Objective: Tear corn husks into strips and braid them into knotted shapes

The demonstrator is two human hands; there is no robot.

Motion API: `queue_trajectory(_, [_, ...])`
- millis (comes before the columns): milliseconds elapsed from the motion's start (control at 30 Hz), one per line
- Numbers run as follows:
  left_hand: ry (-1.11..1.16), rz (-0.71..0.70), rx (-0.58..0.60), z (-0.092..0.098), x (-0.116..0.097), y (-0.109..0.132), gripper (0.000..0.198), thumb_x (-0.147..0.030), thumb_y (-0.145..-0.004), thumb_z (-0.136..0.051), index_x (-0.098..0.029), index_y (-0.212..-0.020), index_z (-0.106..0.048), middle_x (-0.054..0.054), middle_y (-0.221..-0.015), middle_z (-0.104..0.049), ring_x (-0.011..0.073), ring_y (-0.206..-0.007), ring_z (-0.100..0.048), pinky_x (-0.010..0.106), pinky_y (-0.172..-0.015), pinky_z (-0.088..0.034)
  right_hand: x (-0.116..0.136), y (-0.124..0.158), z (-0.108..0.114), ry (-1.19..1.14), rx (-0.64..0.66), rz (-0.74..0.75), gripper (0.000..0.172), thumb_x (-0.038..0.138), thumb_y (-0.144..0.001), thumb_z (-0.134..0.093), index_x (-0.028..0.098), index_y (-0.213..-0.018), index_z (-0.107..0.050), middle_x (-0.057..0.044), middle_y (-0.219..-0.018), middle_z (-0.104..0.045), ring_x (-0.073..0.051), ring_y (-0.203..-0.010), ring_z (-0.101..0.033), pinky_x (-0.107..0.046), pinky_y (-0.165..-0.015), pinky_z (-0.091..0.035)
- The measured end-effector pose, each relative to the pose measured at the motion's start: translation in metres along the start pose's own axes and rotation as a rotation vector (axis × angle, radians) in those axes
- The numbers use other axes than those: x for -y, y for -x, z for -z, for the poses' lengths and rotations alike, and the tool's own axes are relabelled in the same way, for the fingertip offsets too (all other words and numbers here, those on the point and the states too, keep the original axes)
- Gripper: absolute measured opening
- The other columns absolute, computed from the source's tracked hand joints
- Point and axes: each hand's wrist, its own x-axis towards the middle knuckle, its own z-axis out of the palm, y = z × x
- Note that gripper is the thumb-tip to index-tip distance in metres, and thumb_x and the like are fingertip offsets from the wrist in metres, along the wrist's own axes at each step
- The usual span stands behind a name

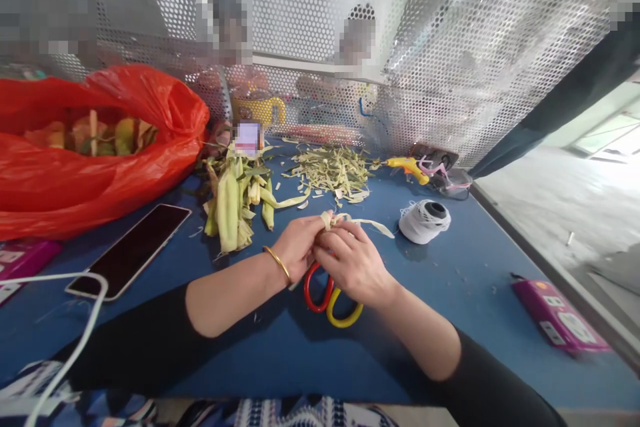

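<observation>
My left hand and my right hand meet over the middle of the blue table, both closed around a pale strip of corn husk. One end of the strip trails out to the right past my right fingers; a small knot-like fold of it shows at my left fingertips. My fingers hide most of the held part. Scissors with one red and one yellow handle loop lie beneath my hands, their blades covered. Beyond my left hand is a bundle of green corn husks.
A pile of husk scraps lies behind. A white thread spool, yellow glue gun and safety glasses are at right, with a purple box. At left are a red plastic bag and a phone. A perforated screen rises behind.
</observation>
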Motion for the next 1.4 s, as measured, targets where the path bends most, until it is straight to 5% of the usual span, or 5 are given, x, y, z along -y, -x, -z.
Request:
queue_trajectory(300, [-0.272, -0.180, -0.005, 0.004, 0.002, -0.004, 0.035, -0.044, -0.060, -0.084, -0.012, -0.065, -0.070, 0.005, -0.061, -0.067, 0.0141, -0.060, -0.063, 0.026, -0.065, -0.052, -0.012, 0.004, 0.005, -0.390, -0.098, -1.003, 0.018, 0.028, -0.090, -0.047, 0.022, -0.075, -0.053, -0.001, -0.067, -0.060, -0.016, -0.062, -0.054, -0.027, -0.059, -0.039])
queue_trajectory(600, [-0.301, -0.254, -0.066, 0.008, 0.004, -0.007, 0.019, -0.031, -0.064, -0.079, -0.014, -0.069, -0.072, 0.002, -0.069, -0.069, 0.0124, -0.059, -0.063, 0.026, -0.063, -0.053, -0.014, -0.001, 0.000, -0.929, -0.080, -1.410, 0.025, 0.043, -0.074, -0.056, 0.022, -0.063, -0.048, 0.009, -0.040, -0.043, -0.009, -0.035, -0.040, -0.023, -0.040, -0.033])
queue_trajectory(1000, [-0.283, -0.216, 0.071, 0.009, 0.004, -0.003, 0.015, -0.017, -0.058, -0.076, -0.013, -0.072, -0.072, 0.002, -0.072, -0.070, 0.0115, -0.066, -0.064, 0.026, -0.075, -0.053, -0.013, -0.001, -0.005, -1.022, -0.167, -1.475, 0.020, 0.039, -0.069, -0.059, 0.020, -0.065, -0.056, 0.010, -0.036, -0.045, -0.008, -0.031, -0.041, -0.021, -0.037, -0.034])
queue_trajectory(1267, [-0.275, -0.273, -0.174, 0.010, 0.003, -0.011, 0.018, -0.018, -0.056, -0.080, -0.014, -0.073, -0.073, 0.001, -0.067, -0.069, 0.0110, -0.061, -0.062, 0.021, -0.057, -0.050, -0.006, -0.003, -0.006, -1.103, -0.040, -1.473, 0.031, 0.048, -0.074, -0.061, 0.020, -0.063, -0.050, 0.005, -0.039, -0.053, -0.009, -0.034, -0.047, -0.021, -0.040, -0.036])
queue_trajectory(1400, [-0.264, -0.320, -0.240, 0.012, -0.005, -0.013, 0.018, -0.019, -0.054, -0.079, -0.015, -0.070, -0.071, 0.000, -0.065, -0.067, 0.0115, -0.057, -0.060, 0.019, -0.045, -0.042, 0.001, 0.000, -0.003, -0.962, 0.028, -1.258, 0.020, 0.036, -0.082, -0.057, 0.020, -0.093, -0.058, 0.001, -0.063, -0.069, -0.012, -0.046, -0.057, -0.023, -0.047, -0.043])
